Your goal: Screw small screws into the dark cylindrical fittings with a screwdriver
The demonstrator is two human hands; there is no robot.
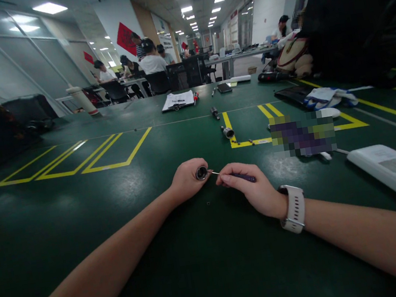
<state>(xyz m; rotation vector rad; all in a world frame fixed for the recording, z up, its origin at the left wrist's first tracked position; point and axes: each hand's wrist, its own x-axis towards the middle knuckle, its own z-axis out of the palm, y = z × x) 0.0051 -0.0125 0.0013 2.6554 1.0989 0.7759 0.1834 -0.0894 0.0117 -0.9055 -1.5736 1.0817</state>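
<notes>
In the head view, the left hand [188,179] grips a round metal part [201,173] over the green desk [201,267] — between its near and far edges. The right hand [256,193] pinches a thin tool [244,177], its tip beside the part.

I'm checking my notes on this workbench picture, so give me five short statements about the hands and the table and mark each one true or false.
1. The left hand holds a round metal part. True.
2. The right hand is holding nothing. False: it holds a thin-shafted tool with a dark purple handle.
3. A white watch strap is worn on the person's left arm. False: it is worn on the right.
4. A clipboard with paper lies on the table, beyond the hands. True.
5. The tape lines on the table are red. False: they are yellow.
</notes>
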